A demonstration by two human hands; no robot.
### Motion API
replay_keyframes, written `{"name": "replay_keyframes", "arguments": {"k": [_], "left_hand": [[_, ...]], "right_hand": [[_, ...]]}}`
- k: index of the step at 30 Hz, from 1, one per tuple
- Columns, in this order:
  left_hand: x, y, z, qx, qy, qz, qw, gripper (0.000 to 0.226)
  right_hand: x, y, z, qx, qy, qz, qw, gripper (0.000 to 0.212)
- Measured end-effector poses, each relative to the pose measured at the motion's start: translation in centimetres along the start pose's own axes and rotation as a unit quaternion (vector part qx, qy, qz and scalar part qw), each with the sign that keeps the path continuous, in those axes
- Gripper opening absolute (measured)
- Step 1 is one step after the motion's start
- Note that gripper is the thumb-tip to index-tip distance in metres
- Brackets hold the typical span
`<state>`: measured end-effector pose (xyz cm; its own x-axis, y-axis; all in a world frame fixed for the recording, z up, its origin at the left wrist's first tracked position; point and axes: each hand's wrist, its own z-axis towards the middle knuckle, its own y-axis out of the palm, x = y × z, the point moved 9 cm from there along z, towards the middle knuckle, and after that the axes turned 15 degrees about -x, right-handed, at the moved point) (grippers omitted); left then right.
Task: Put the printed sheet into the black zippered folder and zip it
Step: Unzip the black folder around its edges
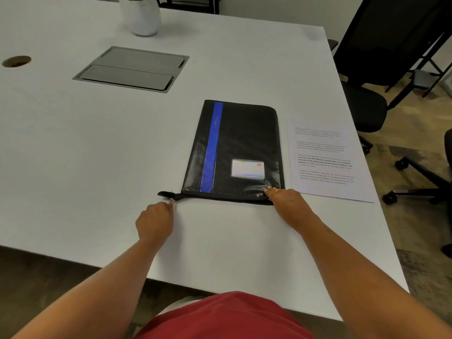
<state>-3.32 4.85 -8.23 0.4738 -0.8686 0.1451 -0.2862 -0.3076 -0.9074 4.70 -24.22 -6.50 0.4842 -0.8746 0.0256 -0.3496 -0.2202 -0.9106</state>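
The black zippered folder [241, 148] with a blue stripe and a label window lies flat on the white table [97, 143]. Its zipper runs along the near edge, and a black zipper tail sticks out past the left corner. My left hand [155, 220] pinches the zipper pull [172, 199] at that left end. My right hand [287, 204] grips the folder's near right corner, fingers curled over the edge. The printed sheet [325, 159] lies flat on the table just right of the folder, untouched.
A white plant pot [141, 15] stands at the table's far side. A grey cable hatch [132, 68] and a round cable hole [16, 61] are set into the tabletop. Black office chairs [367, 106] stand to the right of the table edge.
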Motion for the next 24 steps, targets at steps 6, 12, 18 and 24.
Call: {"name": "replay_keyframes", "arguments": {"k": [6,12,18,24], "left_hand": [[-0.2,-0.1,0.3,-0.008,0.008,-0.004,1.0,0.047],[-0.4,0.4,0.2,-0.038,0.003,-0.011,0.999,0.05],[-0.5,0.7,0.3,-0.069,-0.005,-0.018,0.997,0.052],[-0.9,1.3,0.7,-0.122,-0.012,-0.039,0.992,0.051]], "right_hand": [[0.0,-0.2,-0.1,-0.005,0.019,0.005,1.0,0.037],[0.2,-0.2,-0.2,-0.009,0.044,0.058,0.997,0.04],[0.6,0.1,-0.2,-0.01,0.093,0.176,0.98,0.041],[0.4,-0.1,-0.9,-0.011,0.115,0.291,0.95,0.042]]}}
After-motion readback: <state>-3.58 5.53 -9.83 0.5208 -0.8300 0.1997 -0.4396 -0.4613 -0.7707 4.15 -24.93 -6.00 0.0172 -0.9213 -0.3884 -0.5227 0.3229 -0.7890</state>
